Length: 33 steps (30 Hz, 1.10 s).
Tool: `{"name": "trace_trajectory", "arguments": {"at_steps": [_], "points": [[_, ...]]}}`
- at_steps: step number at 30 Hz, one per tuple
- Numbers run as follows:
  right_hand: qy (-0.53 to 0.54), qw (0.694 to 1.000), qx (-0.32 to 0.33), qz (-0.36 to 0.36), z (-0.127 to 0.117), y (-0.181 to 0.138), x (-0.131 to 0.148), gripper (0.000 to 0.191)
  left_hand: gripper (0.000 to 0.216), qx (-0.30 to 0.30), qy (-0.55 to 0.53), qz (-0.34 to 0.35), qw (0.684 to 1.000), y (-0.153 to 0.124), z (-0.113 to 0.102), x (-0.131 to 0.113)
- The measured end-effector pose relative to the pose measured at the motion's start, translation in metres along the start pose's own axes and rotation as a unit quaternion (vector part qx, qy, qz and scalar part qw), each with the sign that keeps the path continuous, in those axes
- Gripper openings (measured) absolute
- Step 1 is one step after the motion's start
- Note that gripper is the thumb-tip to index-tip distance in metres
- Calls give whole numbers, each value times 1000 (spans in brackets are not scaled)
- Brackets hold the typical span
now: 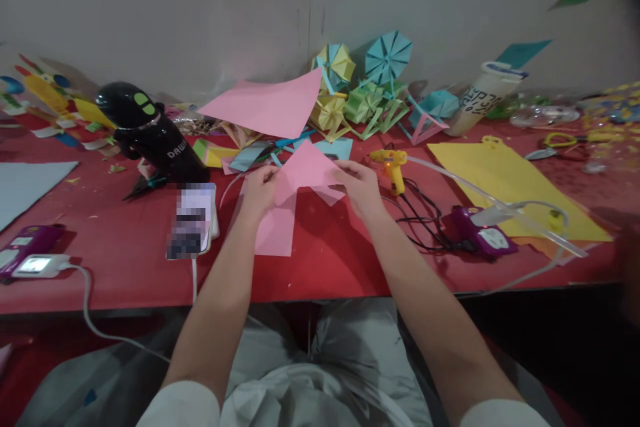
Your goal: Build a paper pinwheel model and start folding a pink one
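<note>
Both of my hands hold a folded pink paper (306, 170) just above the red table (330, 260). My left hand (259, 192) pinches its left edge with closed fingers. My right hand (361, 188) grips the right edge the same way. Under the paper lies another pink sheet (275, 230), flat on the table. A larger pink sheet (270, 107) leans up behind, near the wall.
A phone (193, 220) on a cable lies left of my left hand, beside a black device (150, 130). A yellow glue gun (393, 163), a purple power strip (483, 233), a yellow sheet (505, 180), scissors (555, 145) and folded paper shapes (370, 90) surround the spot.
</note>
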State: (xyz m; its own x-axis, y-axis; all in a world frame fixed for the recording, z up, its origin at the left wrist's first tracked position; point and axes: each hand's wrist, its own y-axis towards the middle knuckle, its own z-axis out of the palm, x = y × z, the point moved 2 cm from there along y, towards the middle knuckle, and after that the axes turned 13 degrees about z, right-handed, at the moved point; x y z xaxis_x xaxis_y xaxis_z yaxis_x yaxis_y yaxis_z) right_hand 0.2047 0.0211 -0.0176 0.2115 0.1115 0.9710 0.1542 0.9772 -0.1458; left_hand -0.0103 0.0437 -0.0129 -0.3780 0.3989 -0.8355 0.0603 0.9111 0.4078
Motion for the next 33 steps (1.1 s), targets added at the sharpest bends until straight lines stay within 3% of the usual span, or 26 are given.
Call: {"name": "trace_trajectory", "arguments": {"at_steps": [2,6,9,16,20,25,33], "points": [[-13,999,42,33,-1,-2,2,32,17,21,52,15,998,0,-5,0],[-44,986,120,107,-4,-6,4,48,17,125,93,47,987,-4,-7,-1],[-101,975,153,126,-5,-8,4,46,17,185,110,74,974,-8,-2,-4],[-282,932,224,-31,2,-8,-2,17,21,281,136,131,941,-18,14,-16],[-355,907,210,-86,6,-11,-5,15,24,278,150,172,933,-22,22,-21],[-366,901,206,-106,9,-13,-3,17,20,261,136,184,938,-22,26,-26],[-359,906,199,-106,-1,-7,4,15,18,167,148,133,966,-8,3,-18]]}}
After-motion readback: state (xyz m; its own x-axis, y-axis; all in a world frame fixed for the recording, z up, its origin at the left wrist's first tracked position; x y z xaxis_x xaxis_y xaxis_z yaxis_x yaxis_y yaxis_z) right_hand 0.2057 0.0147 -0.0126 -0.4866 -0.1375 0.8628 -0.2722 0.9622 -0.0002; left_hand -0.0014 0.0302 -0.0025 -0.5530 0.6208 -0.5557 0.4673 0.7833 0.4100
